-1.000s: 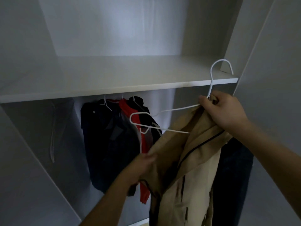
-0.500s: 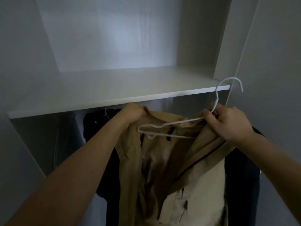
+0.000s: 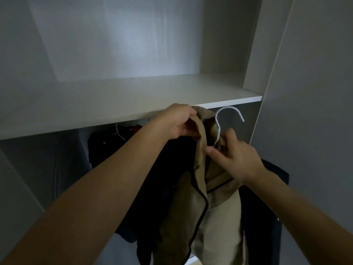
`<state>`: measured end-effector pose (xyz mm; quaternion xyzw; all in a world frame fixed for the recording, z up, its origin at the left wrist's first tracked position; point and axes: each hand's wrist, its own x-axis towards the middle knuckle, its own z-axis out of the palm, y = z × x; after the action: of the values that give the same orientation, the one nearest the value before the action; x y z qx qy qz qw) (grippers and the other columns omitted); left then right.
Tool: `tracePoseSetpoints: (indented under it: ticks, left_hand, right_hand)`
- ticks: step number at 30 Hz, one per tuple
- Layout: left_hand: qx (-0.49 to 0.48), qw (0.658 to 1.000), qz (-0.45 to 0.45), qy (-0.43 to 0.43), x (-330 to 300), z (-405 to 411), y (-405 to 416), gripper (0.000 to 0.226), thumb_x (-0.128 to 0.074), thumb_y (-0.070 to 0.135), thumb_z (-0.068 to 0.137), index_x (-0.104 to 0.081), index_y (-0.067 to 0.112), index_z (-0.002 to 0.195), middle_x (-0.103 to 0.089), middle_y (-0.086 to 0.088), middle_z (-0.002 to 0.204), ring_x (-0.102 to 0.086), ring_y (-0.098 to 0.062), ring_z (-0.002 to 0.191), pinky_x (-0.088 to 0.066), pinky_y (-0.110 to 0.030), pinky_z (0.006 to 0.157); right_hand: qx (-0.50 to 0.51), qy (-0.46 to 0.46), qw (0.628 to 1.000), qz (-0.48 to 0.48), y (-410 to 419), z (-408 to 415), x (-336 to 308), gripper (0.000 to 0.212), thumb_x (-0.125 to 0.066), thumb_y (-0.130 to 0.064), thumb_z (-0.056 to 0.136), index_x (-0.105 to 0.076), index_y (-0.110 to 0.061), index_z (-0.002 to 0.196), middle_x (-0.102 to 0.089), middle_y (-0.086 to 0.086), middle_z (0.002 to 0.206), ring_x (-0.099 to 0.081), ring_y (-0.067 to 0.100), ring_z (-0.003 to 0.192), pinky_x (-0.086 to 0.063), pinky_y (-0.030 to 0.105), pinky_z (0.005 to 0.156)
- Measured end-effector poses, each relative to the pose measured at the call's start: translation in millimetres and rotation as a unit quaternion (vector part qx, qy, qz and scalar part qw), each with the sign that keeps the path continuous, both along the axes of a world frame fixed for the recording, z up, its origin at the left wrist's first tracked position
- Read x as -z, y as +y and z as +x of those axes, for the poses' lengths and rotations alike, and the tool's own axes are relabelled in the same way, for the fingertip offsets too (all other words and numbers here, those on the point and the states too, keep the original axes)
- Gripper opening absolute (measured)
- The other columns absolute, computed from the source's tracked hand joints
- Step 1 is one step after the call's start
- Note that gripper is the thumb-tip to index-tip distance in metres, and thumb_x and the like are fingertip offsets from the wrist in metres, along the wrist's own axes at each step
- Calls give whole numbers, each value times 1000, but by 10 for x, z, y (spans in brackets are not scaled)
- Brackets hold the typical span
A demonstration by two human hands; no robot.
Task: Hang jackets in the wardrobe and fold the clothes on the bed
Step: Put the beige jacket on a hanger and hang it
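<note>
Left hand (image 3: 179, 121): just under the shelf (image 3: 133, 100) edge, fingers curled round the jacket's collar.
Right hand (image 3: 236, 156): below the shelf, right of the left hand, pinching fabric at the hanger's neck.
Jacket (image 3: 214, 207): tan, black piping, draped down from both hands, below the shelf.
Hanger (image 3: 227, 116): white; hook free in the air just under the shelf edge, its bars hidden in the jacket.
Hung clothes (image 3: 107, 146): dark garments under the shelf, left of the jacket.
</note>
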<state>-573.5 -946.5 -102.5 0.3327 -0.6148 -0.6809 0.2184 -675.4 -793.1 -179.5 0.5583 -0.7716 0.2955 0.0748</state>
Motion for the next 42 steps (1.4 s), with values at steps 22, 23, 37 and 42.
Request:
tracePoseSetpoints:
  ticks: [22,23,37,42]
  left_hand:
    - [-56,987,87,126,-388,-207,69,31,-32,-4,93,-56,1,73,-60,-15,59,-59,-22,39,-52,-26,40]
    - [-55,988,76,122,-397,-189,58,30,-32,-4,94,-56,0,76,-60,-16,62,-60,-22,41,-52,-27,40]
    - [49,814,-570,-106,2129,364,706,55,-56,41,88,-33,17,132,-55,-6,113,-61,-17,89,-53,-25,67]
    - [-2,779,-609,-146,2359,516,335,33,-50,53,87,-54,28,109,-57,6,101,-59,-14,87,-48,-32,76]
  right_hand:
    - [134,116,984,-9,-235,218,-1,88,-59,-69,66,-33,-8,124,-49,10,112,-57,29,95,-51,39,75]
    - [115,89,989,-7,-222,191,-10,73,-62,-54,75,-32,-8,124,-50,9,109,-57,29,91,-49,37,71]
    - [79,-279,946,-142,-281,-144,-190,28,-62,-21,88,-44,-24,110,-57,-11,93,-58,7,83,-54,37,73]
    - [105,-283,934,-190,-92,-162,-118,30,-63,-31,90,-49,-24,116,-58,-15,96,-56,0,84,-45,21,64]
